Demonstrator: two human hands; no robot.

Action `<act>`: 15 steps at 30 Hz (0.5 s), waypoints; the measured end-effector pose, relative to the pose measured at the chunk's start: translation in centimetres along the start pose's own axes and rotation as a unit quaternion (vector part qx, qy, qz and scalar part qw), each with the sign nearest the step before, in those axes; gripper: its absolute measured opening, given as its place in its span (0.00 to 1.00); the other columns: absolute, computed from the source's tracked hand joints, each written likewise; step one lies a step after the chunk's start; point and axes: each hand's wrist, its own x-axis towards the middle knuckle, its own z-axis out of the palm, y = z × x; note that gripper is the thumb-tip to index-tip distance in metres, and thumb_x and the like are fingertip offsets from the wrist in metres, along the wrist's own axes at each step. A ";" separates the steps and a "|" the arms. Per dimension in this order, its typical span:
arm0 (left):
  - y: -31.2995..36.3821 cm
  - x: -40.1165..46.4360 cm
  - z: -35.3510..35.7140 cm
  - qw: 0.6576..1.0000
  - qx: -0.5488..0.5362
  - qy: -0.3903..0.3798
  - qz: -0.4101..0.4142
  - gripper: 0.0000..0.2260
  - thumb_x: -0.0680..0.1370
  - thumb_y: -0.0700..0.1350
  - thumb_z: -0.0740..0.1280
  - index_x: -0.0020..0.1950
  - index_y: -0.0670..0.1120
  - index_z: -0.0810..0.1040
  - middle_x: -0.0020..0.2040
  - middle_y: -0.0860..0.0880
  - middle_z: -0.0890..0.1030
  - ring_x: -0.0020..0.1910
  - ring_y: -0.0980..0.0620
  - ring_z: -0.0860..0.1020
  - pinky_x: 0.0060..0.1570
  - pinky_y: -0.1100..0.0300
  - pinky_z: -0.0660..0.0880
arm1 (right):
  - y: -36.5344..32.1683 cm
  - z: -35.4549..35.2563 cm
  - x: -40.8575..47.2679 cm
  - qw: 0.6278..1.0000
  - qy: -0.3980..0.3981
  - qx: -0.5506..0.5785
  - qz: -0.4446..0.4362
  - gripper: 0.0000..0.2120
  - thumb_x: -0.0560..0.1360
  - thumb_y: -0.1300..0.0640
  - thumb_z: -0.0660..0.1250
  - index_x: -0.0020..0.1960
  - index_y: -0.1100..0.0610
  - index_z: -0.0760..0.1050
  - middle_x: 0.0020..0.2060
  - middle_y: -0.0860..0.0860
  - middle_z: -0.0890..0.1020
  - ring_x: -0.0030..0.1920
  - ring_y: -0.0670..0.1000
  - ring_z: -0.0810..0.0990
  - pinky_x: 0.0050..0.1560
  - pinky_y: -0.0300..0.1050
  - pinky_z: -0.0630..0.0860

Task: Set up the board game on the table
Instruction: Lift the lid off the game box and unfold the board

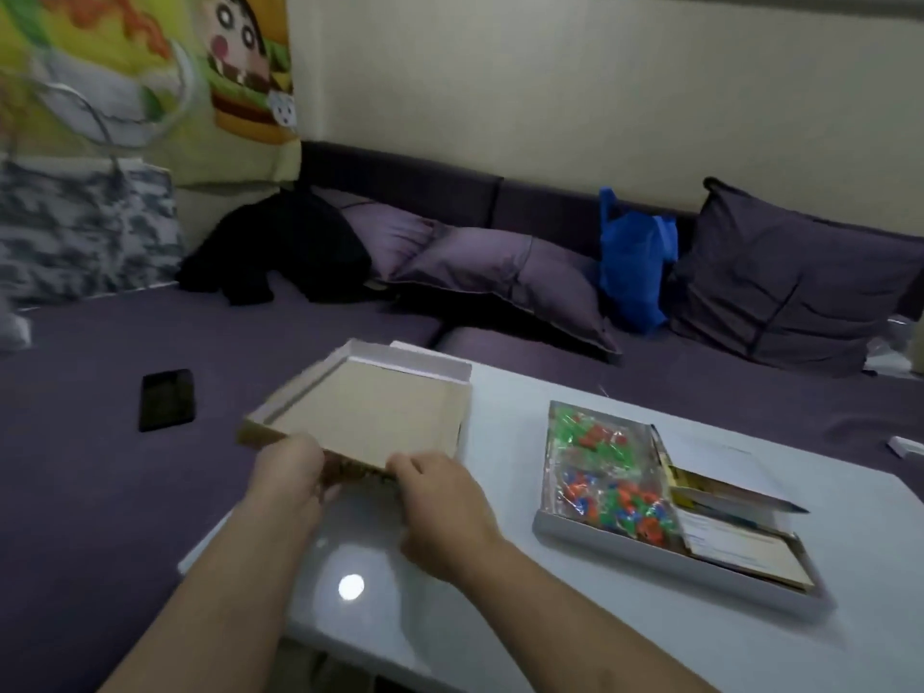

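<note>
— Head view: what's the room like?
— A cream wall (pixel 550 82) with a cartoon hanging (pixel 150 67) at the left, and a long purple sofa (pixel 100 442) with smooth matching cushions (pixel 790 282), a heap of black cloth (pixel 280 247) and a crinkled blue plastic bag (pixel 635 262).
— And the surface?
— A glossy white table (pixel 750 617) stands against the sofa; a round spot of light reflects in it near the arms.
— Where's the game?
— The flat, square cardboard lid (pixel 370 407) is tilted up over the table's far left corner, blurred. The left hand (pixel 290 472) and right hand (pixel 435 497) each grip its near edge, fingers curled round it. To the right, the shallow white box (pixel 625 547) lies on the table, holding a clear bag of small red, green and blue plastic pieces (pixel 610 487) beside folded paper sheets (pixel 725 512).
— Anything smaller?
— A black phone (pixel 166 400) lies flat on the sofa seat, left of the lid.
</note>
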 end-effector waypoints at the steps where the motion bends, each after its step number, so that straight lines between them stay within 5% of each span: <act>1: -0.3 0.7 -0.6 0.999 0.029 0.008 -0.017 0.11 0.79 0.31 0.57 0.56 0.38 0.76 0.49 0.37 0.81 0.40 0.42 0.81 0.28 0.54 0.80 | -0.4 1.2 0.7 0.999 -0.048 -0.022 0.007 0.17 0.73 0.63 0.67 0.60 0.54 0.71 0.58 0.56 0.78 0.58 0.61 0.75 0.54 0.52 0.71; 8: -0.7 1.8 0.2 0.993 0.112 -0.029 -0.007 0.07 0.80 0.33 0.60 0.44 0.42 0.72 0.45 0.43 0.74 0.46 0.43 0.74 0.63 0.43 0.77 | 0.6 5.3 5.5 0.994 -0.052 -0.069 0.061 0.13 0.79 0.63 0.59 0.61 0.56 0.74 0.57 0.57 0.80 0.59 0.62 0.76 0.61 0.52 0.67; 12: -1.7 1.9 0.3 0.987 0.121 -0.102 0.004 0.10 0.77 0.33 0.61 0.54 0.39 0.79 0.44 0.43 0.78 0.42 0.46 0.75 0.51 0.49 0.75 | 1.5 6.0 8.0 0.990 -0.071 -0.094 0.073 0.14 0.79 0.63 0.59 0.62 0.54 0.73 0.59 0.56 0.80 0.60 0.62 0.77 0.63 0.52 0.67; 15: -2.0 1.9 0.1 0.985 0.108 -0.129 0.019 0.12 0.79 0.33 0.61 0.56 0.43 0.81 0.44 0.46 0.80 0.41 0.51 0.76 0.53 0.51 0.75 | 1.8 6.3 9.4 0.988 -0.076 -0.104 0.079 0.14 0.79 0.63 0.58 0.62 0.53 0.73 0.59 0.55 0.80 0.60 0.61 0.78 0.64 0.52 0.66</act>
